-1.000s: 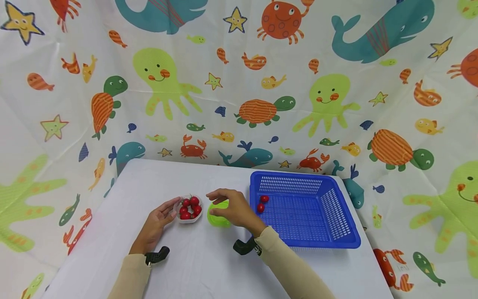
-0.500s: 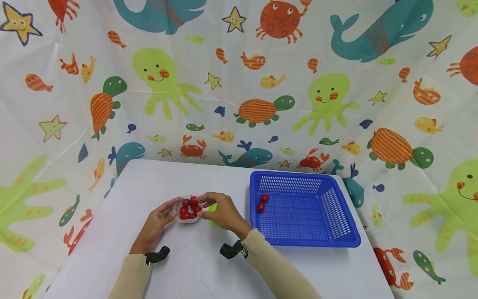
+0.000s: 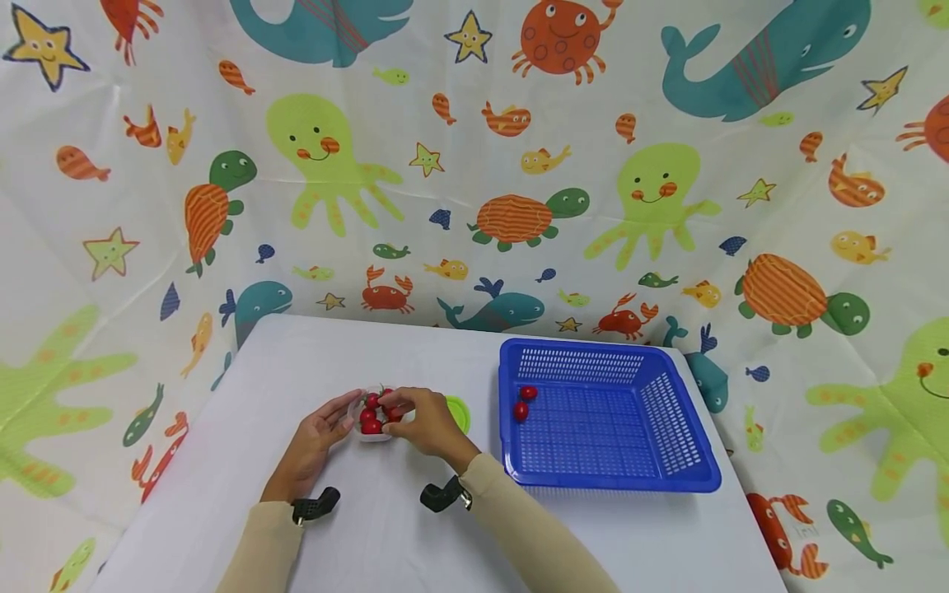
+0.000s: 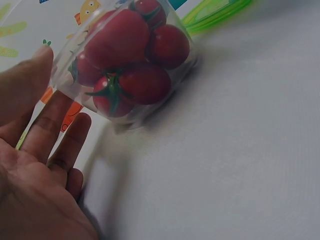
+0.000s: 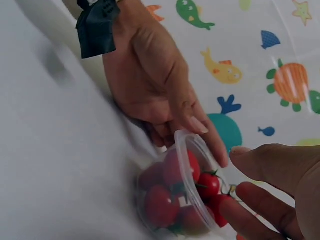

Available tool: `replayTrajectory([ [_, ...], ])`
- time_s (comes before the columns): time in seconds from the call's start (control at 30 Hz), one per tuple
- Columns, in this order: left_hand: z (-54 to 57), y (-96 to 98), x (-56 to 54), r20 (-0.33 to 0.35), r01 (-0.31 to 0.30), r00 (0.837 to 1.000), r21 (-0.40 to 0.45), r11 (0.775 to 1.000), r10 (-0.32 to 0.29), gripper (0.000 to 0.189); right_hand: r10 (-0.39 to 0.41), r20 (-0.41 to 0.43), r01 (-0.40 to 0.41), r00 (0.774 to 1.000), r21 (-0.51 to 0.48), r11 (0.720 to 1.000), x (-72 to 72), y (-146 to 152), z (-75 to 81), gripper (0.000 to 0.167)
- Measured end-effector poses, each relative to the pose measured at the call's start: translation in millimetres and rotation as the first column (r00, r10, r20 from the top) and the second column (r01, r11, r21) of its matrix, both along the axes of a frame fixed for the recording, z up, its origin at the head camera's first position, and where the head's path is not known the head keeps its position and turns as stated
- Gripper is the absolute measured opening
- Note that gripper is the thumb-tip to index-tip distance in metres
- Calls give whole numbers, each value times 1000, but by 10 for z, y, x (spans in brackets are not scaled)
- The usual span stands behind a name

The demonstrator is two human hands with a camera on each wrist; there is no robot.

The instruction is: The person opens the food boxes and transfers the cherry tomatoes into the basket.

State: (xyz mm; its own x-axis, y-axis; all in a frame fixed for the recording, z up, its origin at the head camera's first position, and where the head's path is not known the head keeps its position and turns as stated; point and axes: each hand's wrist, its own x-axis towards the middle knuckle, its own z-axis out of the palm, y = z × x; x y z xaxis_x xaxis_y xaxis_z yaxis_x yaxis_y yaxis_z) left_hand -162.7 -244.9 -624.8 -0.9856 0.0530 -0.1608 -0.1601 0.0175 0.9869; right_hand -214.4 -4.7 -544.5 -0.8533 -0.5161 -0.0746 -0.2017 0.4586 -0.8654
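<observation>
Red cherry tomatoes point(image 3: 370, 427) with green stems sit in a small clear plastic cup point(image 5: 186, 145) on the white table. My left hand point(image 3: 311, 438) is at the cup's left side, its thumb and straight index finger by the rim in the right wrist view. Over the cup's right side is my right hand point(image 3: 428, 424). Its thumb and fingers are apart, with the fingertips close to a tomato point(image 5: 218, 206); nothing shows between them. Behind that hand lies a bright green round lid point(image 3: 460, 414), partly hidden.
A blue plastic basket point(image 3: 611, 484) stands on the right of the table, with two red tomatoes point(image 3: 521, 411) at its left side. A curtain point(image 3: 474, 148) printed with sea animals hangs behind the table.
My right hand has moved left from above the green lid to the tomatoes in the cup, uncovering part of the lid. My left hand stays beside the cup.
</observation>
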Motion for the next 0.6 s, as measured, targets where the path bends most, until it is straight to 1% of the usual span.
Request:
replayTrajectory([
  [0.17,-1,-3,7,-11,-9,1000,12,1000,9,60,3,0,-3,1000,32,999,16,-78,-55,41],
  [0.43,-13,4,6,-12,-14,1000,20,1000,15,59,42,-20,-40,999,86,996,-7,-181,-127,38],
  [0.6,-31,2,1,-4,-21,1000,21,1000,21,59,65,-58,-55,996,156,986,19,-245,-158,35],
])
